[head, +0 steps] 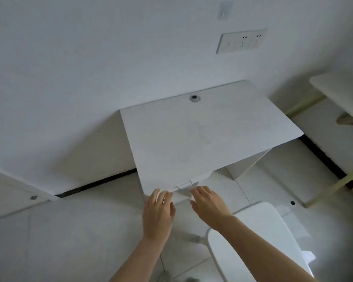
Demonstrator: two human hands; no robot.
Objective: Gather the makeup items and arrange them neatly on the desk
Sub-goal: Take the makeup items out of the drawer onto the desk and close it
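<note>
Nearest, at the bottom edge: two bare forearms, slanting up and inward from the lower middle and lower right. Just right of them, a white chair back (253, 231), curved, over pale floor tiles (69, 231). Further on, left hand (158, 210), palm down, fingers straight and close together, tips touching the near edge of the desk (212, 135), clasping nothing. Beside it and a little apart, right hand (209, 204), also palm down, fingers stretched out and slightly spread, thumb pointing toward the left hand, tips laid on the shallow white drawer (181, 196) under the desk's near edge; no curl round anything, grip wide and slack. Between the two sets of fingertips, a small white pull (184, 184) on the drawer front, just touched from the right side. Cannot tell how far the drawer stands out, nor what lies inside. Beyond the hands, the white desk top itself, rectangular with rounded corners, pushed against the wall, tilted in the view by the wide lens. Near its far edge, a grey round cable hole (194, 98). Below its right side, a white side panel (251, 165) down to the floor. At lower left, the corner of another white top with its own grey hole (33, 197). At far right, a second white surface (338, 88) on a pale yellowish frame. Along the foot of the wall, a dark strip (98, 183). Farthest, the white wall (90, 58), with a wide socket plate (242, 41) above the desk and a small pale plate (224, 10) higher up.
</note>
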